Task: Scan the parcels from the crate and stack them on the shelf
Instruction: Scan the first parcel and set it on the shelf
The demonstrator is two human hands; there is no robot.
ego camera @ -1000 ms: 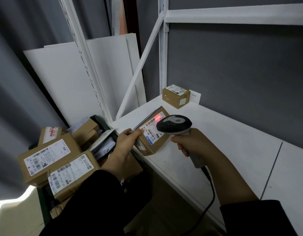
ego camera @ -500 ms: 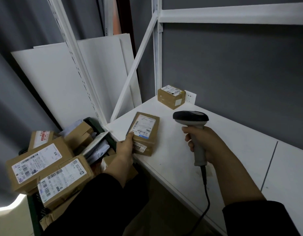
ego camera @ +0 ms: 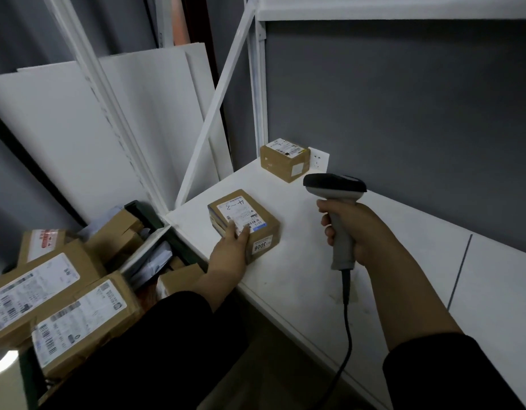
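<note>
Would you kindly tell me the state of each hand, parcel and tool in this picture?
left hand: holds the near parcel by its corner.
near parcel: flat on the shelf, label up.
far parcel: untouched, at the shelf's back corner.
right hand: grips the scanner's handle.
scanner: upright, head above the shelf, cable hanging.
crate: beside the shelf, heaped with loose parcels.

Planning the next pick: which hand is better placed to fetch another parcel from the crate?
Left. The left hand holds the parcel at the shelf edge beside the crate; the right hand holds the scanner, farther away.
</note>
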